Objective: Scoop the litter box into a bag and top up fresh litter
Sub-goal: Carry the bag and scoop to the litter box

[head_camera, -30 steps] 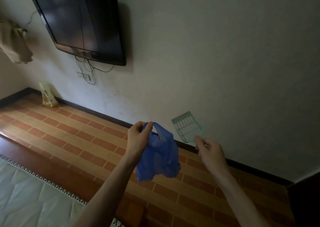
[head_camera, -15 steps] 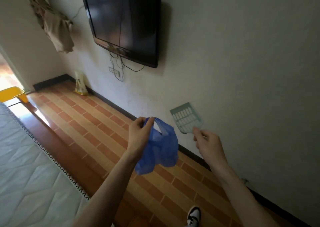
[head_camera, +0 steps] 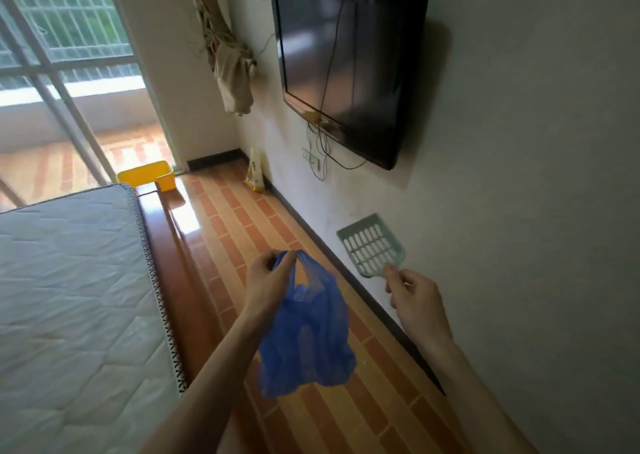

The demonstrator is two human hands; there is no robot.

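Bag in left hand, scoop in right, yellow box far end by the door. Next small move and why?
Probably walk on toward the yellow box at the far end of the floor. The left hand already grips the blue bag by its handles and the right hand pinches the green scoop by its handle, so both tools are ready, but the box is beyond reach.

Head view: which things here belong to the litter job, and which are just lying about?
For the job:
blue bag, held by the left hand
green scoop, held by the right hand
yellow box, probably the litter box
yellow packet, possibly fresh litter

Lying about:
television
mattress
curtain
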